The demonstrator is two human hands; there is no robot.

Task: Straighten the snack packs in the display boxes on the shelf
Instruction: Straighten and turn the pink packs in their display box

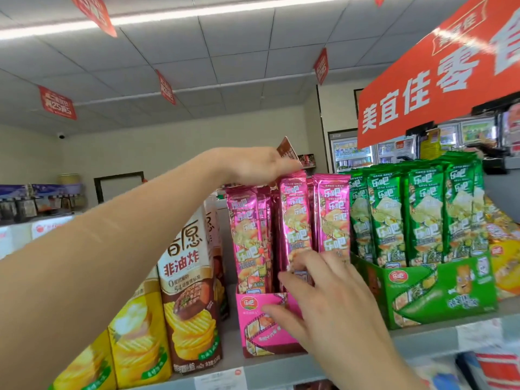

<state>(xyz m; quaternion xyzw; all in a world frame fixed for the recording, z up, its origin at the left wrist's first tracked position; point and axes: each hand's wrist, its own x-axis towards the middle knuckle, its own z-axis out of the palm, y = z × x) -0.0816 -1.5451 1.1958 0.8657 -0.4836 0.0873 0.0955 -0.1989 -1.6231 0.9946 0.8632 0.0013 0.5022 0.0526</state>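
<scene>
Tall pink snack packs [295, 220] stand upright in a pink display box [253, 311] on the top shelf [281, 364]. My left hand [259, 164] reaches over them and grips the tops of the middle pink packs. My right hand [318, 299] rests with spread fingers against the box front and the bottoms of the packs. The left pack leans slightly; the right one stands apart near the green box. Beside it, green snack packs [422, 218] fill a green display box [439, 294].
Yellow and brown chip boxes [185, 291] stand left of the pink box. Yellow packs [503, 249] sit at the far right. An orange shop sign [439, 80] hangs above the shelf. Price tags [478, 333] line the shelf edge.
</scene>
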